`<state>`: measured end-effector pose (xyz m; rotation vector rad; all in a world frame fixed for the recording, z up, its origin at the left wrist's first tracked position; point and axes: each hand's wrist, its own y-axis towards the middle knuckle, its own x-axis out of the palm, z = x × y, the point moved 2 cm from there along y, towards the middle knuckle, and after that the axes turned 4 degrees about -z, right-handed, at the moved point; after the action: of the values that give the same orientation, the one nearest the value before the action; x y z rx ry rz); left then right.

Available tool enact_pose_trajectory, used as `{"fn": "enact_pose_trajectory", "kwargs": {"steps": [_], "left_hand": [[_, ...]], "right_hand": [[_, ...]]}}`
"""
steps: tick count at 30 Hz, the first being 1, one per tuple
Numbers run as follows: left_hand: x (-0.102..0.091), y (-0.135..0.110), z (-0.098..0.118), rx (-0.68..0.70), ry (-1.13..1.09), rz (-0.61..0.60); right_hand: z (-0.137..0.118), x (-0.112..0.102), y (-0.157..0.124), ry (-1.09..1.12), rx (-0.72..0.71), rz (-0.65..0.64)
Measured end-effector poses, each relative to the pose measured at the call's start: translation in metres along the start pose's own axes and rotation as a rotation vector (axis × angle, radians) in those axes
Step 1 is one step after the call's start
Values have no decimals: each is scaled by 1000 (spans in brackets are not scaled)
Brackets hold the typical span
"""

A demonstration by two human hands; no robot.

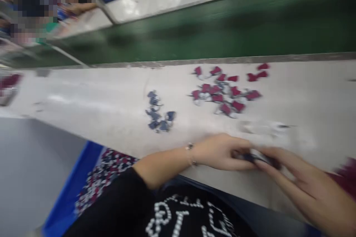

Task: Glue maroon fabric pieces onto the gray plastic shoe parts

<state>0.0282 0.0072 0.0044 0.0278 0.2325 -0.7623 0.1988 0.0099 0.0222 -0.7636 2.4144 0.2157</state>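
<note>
Green conveyor belt runs behind a pale work ledge. Blue-rimmed bin of mixed pieces sits below, by the torso. On ledge: scattered red-and-white pieces; smaller cluster of dark blue pieces. Left hand and right hand together, both pinching a small dark piece, blurred, just over the ledge.

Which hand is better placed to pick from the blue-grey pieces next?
Probably the left hand: it lies nearer the blue-grey pieces. The right hand is farther off. Both pinch a blurred dark piece.
</note>
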Motion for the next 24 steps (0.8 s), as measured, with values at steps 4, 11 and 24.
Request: {"fn": "enact_pose_trajectory", "kwargs": {"steps": [4,11,24], "left_hand": [[1,-2,-7,-127,-264,-49],[3,-3,5,-94,-306,-63],[-12,-9,6,-25,287,39]], "right_hand": [[-8,-28,-25,57,227,-236],[-17,-33,-15,139,175,-258],[-3,-27,-18,182,198,-200]]}}
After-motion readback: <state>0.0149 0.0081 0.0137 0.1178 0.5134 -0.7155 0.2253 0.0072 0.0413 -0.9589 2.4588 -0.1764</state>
